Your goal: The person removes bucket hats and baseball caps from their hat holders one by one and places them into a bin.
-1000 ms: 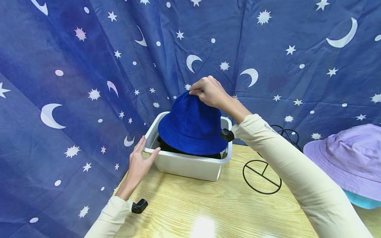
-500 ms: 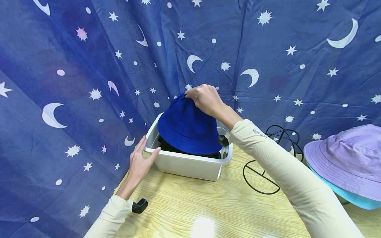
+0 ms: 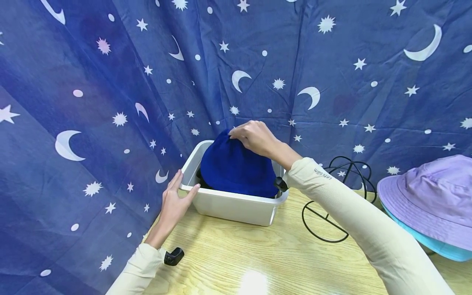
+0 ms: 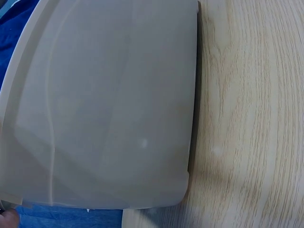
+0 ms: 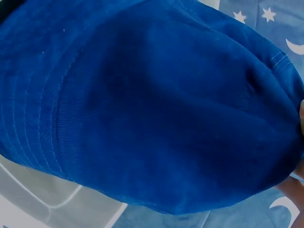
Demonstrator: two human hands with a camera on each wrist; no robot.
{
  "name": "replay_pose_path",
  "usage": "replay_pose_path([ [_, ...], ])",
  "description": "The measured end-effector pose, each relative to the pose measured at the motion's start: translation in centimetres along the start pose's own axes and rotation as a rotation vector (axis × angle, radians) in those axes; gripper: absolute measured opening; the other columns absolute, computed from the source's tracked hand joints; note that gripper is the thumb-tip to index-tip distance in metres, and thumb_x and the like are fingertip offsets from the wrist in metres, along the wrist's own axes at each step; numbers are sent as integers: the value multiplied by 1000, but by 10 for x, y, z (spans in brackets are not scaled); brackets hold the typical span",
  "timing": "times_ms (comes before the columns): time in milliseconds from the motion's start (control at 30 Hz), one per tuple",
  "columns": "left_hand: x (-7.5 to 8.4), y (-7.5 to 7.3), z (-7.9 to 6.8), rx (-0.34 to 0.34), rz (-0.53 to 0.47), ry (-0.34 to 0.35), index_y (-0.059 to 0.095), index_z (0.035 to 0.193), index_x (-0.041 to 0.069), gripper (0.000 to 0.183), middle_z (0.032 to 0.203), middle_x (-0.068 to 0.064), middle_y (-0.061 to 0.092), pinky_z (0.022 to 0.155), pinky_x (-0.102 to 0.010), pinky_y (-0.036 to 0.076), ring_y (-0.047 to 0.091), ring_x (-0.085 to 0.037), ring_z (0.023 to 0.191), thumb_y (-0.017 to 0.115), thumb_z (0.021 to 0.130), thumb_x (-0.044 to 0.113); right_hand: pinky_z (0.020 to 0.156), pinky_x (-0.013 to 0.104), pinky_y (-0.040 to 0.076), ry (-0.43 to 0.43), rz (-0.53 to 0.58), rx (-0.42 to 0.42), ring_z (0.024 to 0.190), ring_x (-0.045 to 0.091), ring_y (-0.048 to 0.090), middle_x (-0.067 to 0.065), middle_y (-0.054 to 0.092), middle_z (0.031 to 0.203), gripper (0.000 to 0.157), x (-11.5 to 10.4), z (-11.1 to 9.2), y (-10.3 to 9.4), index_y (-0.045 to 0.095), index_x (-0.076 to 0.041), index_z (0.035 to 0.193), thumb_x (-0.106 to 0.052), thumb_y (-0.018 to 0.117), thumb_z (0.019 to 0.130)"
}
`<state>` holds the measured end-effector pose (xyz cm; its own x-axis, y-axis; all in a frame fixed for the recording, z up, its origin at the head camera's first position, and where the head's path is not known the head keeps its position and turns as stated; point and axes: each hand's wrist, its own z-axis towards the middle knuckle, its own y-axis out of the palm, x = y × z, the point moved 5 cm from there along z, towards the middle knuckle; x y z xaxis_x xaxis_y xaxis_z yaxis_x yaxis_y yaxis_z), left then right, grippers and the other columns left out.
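A royal-blue bucket hat [image 3: 239, 164] sits crown up, lowered into a white plastic bin [image 3: 232, 207] on the table. My right hand [image 3: 256, 139] pinches the top of its crown between fingertips and thumb. In the right wrist view the stitched brim and crown of the bucket hat [image 5: 156, 109] fill most of the picture. My left hand [image 3: 175, 205] rests at the bin's near left corner, fingers straight along the left rim and thumb on the front rim. The left wrist view shows the outer wall of the bin [image 4: 118, 104]. Something black under the hat is mostly hidden.
On the right, a lilac bucket hat [image 3: 431, 196] rests over a turquoise one [image 3: 446, 246]. Between them and the bin stands a black wire stand [image 3: 326, 223], partly behind my right sleeve. A blue curtain [image 3: 332, 53] with moons and stars hangs behind the wooden table [image 3: 221, 254].
My right hand has moved down with the blue bucket hat, which sinks deeper into the bin; its brim now sits lower behind the front rim. My left hand stays at the corner.
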<state>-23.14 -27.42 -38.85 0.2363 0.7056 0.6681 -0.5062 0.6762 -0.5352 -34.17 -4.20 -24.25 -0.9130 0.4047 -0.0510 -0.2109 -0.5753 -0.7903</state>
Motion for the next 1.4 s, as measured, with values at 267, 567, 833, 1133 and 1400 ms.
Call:
replay_pose_path([
  [267, 2, 0, -1, -3, 12, -1, 46, 134, -9, 75, 144, -14, 42, 110, -41, 28, 35, -29, 135, 75, 81, 35, 78, 33, 54, -10, 96, -155, 87, 14, 69, 0, 73, 92, 13, -15, -11, 14, 77, -8, 94, -7, 66, 87],
  [567, 4, -1, -1, 3, 16, 5, 47, 134, -8, 74, 144, -13, 42, 110, -42, 28, 34, -29, 135, 74, 81, 36, 76, 35, 55, 121, 76, -271, 89, 17, 68, 3, 73, 93, 26, -7, -26, 22, 76, -5, 97, 7, 56, 85],
  [833, 2, 1, -1, -10, 23, -13, 45, 136, -8, 75, 145, -13, 41, 111, -41, 27, 33, -28, 136, 74, 81, 36, 78, 39, 53, 171, 35, -311, 89, 19, 67, 4, 71, 101, 18, -2, -34, 43, 72, -9, 106, -11, 65, 89],
  [1133, 2, 1, -1, 13, 16, 10, 47, 134, -9, 74, 144, -15, 42, 110, -42, 28, 36, -31, 134, 76, 80, 33, 84, 40, 51, 178, -3, -415, 95, 24, 65, 9, 68, 109, 36, -10, -41, 51, 64, -9, 121, -20, 70, 87],
  [1400, 2, 2, -1, 29, 12, 25, 49, 133, -9, 72, 142, -16, 44, 109, -42, 29, 38, -33, 132, 77, 79, 30, 85, 39, 51, 196, -16, -438, 97, 22, 64, 7, 66, 115, 40, -14, -42, 38, 62, -12, 125, -21, 69, 87],
])
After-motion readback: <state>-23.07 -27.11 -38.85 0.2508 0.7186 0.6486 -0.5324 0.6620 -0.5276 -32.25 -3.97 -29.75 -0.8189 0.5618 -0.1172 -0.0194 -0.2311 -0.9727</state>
